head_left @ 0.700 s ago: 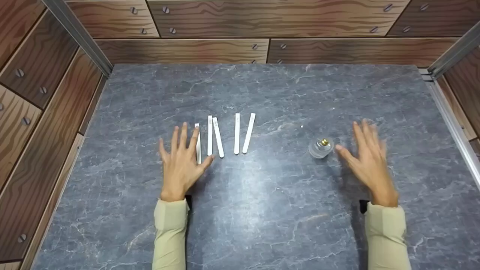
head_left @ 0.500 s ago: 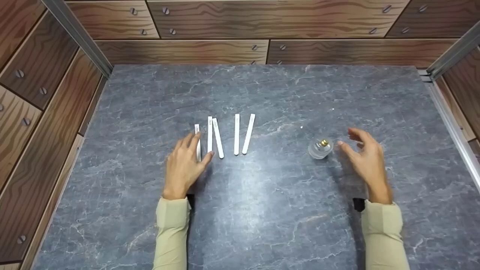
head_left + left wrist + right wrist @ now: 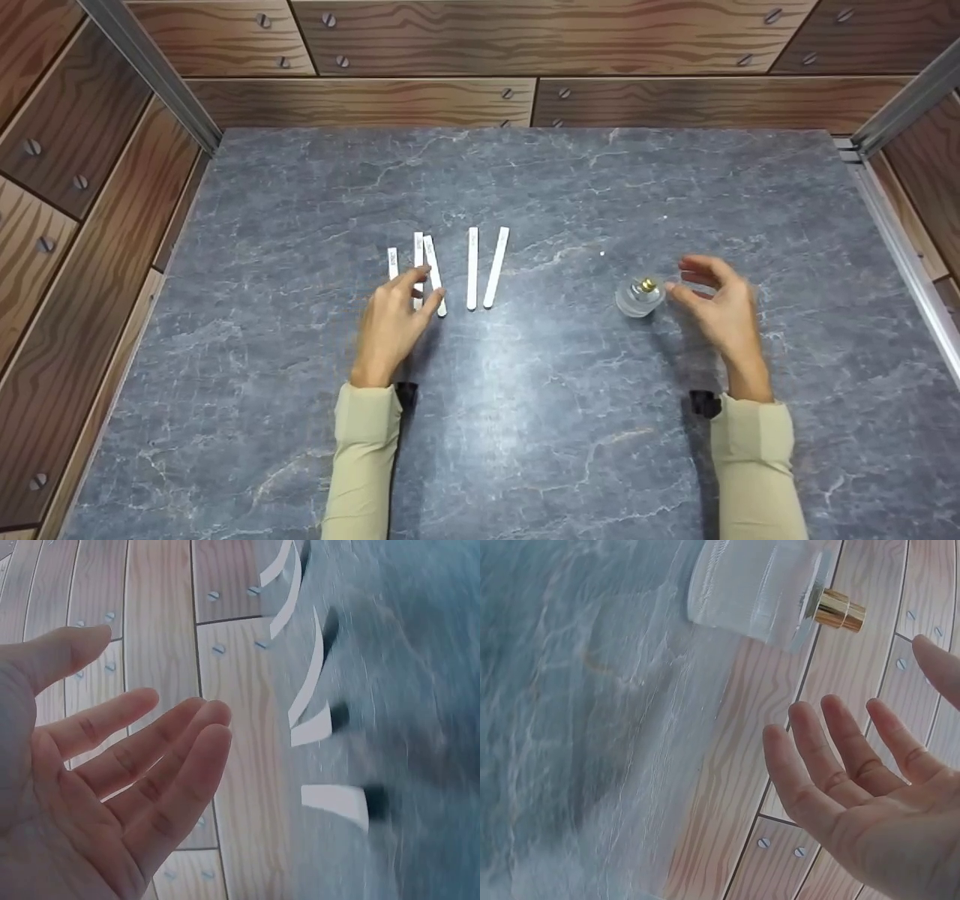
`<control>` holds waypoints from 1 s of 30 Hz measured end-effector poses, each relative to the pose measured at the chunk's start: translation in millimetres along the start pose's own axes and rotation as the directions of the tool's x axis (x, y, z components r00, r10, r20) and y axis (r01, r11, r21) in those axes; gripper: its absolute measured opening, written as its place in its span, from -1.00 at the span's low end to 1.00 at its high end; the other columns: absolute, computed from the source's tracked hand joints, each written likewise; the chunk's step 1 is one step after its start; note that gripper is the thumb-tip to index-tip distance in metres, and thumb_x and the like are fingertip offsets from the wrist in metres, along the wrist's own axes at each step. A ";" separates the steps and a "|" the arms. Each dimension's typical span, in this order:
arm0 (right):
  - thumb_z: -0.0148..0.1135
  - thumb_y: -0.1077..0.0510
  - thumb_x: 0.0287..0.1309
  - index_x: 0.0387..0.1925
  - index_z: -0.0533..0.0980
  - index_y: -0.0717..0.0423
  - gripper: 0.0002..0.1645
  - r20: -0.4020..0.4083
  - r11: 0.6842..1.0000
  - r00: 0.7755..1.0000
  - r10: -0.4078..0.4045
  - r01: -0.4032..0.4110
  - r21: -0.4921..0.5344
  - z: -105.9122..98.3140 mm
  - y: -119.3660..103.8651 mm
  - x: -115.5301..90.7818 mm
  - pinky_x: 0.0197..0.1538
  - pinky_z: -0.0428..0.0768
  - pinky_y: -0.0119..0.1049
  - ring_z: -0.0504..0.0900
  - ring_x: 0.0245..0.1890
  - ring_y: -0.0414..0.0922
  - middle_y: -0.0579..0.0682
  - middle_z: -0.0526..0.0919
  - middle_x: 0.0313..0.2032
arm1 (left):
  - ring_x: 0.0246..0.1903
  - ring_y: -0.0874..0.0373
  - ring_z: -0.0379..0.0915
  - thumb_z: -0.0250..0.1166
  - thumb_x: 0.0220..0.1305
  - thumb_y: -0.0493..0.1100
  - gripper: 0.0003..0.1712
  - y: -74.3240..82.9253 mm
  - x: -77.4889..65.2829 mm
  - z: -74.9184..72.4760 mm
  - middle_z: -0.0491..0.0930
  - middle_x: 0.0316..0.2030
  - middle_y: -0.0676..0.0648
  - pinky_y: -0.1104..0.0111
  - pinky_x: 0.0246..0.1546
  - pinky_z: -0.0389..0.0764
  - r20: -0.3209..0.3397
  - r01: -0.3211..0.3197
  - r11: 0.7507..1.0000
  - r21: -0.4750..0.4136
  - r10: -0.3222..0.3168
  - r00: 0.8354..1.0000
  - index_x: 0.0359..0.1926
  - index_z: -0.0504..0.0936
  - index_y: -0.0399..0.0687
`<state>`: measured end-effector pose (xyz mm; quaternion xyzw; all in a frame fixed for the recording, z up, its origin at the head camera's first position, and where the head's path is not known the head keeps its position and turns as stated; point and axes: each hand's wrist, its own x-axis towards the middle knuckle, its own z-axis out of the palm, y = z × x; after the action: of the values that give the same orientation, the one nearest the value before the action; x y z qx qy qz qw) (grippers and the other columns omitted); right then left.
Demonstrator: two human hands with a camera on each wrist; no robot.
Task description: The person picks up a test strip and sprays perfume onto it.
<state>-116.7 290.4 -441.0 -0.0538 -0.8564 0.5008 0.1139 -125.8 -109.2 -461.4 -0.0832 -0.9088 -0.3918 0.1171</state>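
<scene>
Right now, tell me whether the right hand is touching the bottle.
Apart. The right wrist view shows it: wood-grain panels are visible in the gap between the right hand and the bottle.

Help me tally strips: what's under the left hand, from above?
Three white paper strips, far ends visible. The left hand covers parts of each; the near end of the leftmost strip is hidden.

Wide gap between white strips (image 3: 472, 268) and bottle (image 3: 637, 301), wooden wall (image 3: 480, 41) behind
</scene>
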 end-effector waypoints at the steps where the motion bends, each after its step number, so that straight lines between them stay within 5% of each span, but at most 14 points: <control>1: 0.39 0.43 0.15 0.14 0.50 0.50 -0.49 0.002 1.000 1.000 0.007 -0.007 0.008 0.1 -0.3 0.1 -0.04 0.52 -0.59 0.55 -0.12 -0.42 0.38 0.60 0.08 | -0.25 -0.06 0.68 0.40 0.32 -0.16 -0.60 0.9 0.8 1.1 0.72 -0.11 -0.23 0.06 -0.27 0.66 0.008 0.006 1.000 -0.017 -0.006 1.000 0.10 0.66 -0.31; 10: 0.38 0.50 0.08 0.14 0.46 0.54 -0.45 0.037 0.997 0.999 0.020 -0.023 0.072 3.3 -2.1 2.4 0.00 0.58 -0.52 0.57 -0.14 -0.43 0.29 0.62 0.03 | -0.19 -0.10 0.69 0.33 0.37 -0.25 -0.61 4.5 7.5 12.3 0.69 -0.07 -0.33 0.11 -0.17 0.71 0.079 0.058 0.971 -0.234 -0.041 0.996 0.13 0.62 -0.42; 17: 0.40 0.49 0.08 0.18 0.42 0.55 -0.39 0.063 0.993 0.997 0.044 -0.050 0.107 -1.4 1.0 3.6 0.00 0.56 -0.55 0.57 -0.09 -0.37 -0.17 0.61 -0.06 | -0.10 -0.11 0.67 0.26 0.44 -0.24 -0.62 5.3 10.8 17.8 0.68 -0.04 -0.28 0.15 -0.05 0.68 0.142 0.108 0.956 -0.274 -0.071 0.987 0.16 0.59 -0.41; 24: 0.35 0.46 0.16 0.31 0.30 0.52 -0.29 0.134 0.992 0.987 0.091 -0.102 0.079 -4.9 -0.8 4.8 0.08 0.52 -0.55 0.50 0.08 -0.17 0.32 0.48 0.22 | -0.23 -0.15 0.69 0.07 0.52 -0.31 -0.66 6.2 17.2 23.9 0.69 -0.12 -0.35 0.12 -0.25 0.70 0.164 0.145 0.920 -0.363 -0.091 0.982 0.16 0.59 -0.44; 30: 0.35 0.42 0.18 0.36 0.22 0.52 -0.22 0.180 0.992 0.979 0.099 -0.110 0.054 -3.8 -2.2 7.0 0.18 0.50 -0.40 0.43 0.20 0.04 0.38 0.40 0.29 | -0.11 -0.14 0.68 0.01 0.53 -0.37 -0.66 7.6 20.6 32.9 0.64 0.00 -0.39 0.15 -0.16 0.73 0.215 0.219 0.867 -0.447 -0.133 0.968 0.17 0.55 -0.49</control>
<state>-122.5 294.0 -436.3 -0.0502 -0.8426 0.5360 0.0124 -148.5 -78.7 -472.4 -0.0598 -0.7981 -0.5991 -0.0238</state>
